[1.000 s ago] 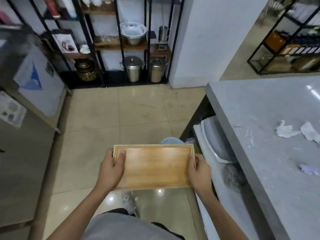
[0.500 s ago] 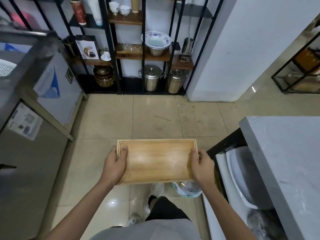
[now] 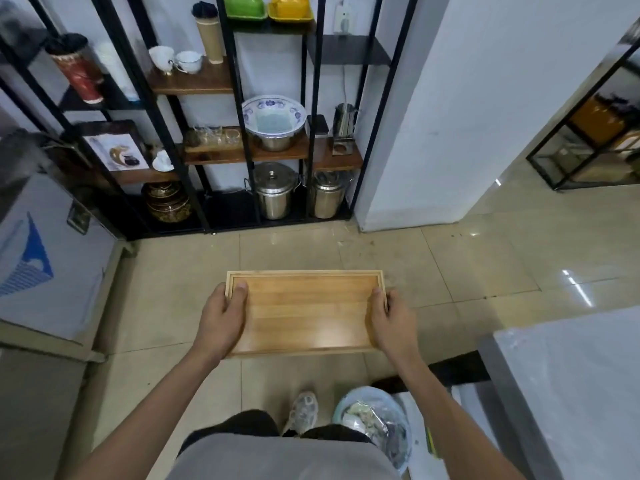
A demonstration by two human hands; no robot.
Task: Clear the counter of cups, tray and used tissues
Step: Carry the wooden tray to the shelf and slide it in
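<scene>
A grey surface (image 3: 568, 386) is cut off at the right edge. The wooden tray (image 3: 304, 311) is held level above the tiled floor (image 3: 450, 258), gripped at its short ends by the left hand (image 3: 221, 322) and right hand (image 3: 393, 323); thumbs are hooked over the rim, the other fingers hidden underneath. A lined bin (image 3: 375, 422) is partly hidden.

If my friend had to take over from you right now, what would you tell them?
Left hand has a grip on the tray's left end, right hand on its right end.
The tray is level, has nothing on it and is off the counter, carried over the floor and facing the shelves.
A lined bin sits by the feet.
No cups or tissues show on the visible counter corner; check the rest.
Left: put the tray away.
</scene>
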